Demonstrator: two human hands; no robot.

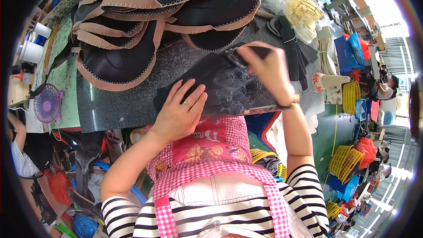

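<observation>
My left hand [179,111] lies flat with its fingers stretched over a black sheet-like piece [200,72] near the front edge of the worktop. My right hand [269,68], smeared by motion, is closed around a dark tool [234,57], perhaps a brush, though its kind is not clear. This tool meets the right part of the black piece, where whitish rounded marks [231,83] show. Beyond both hands lies a pile of black shaped pieces [116,61] with tan edging and white zigzag stitching.
The dark speckled worktop [108,112] carries black strips [297,50] and a yellow bundle in clear plastic [304,11] at the far right. A white cone-shaped spool [330,82] stands right of them. Left are a purple fan [48,103] and another person's arm [18,132].
</observation>
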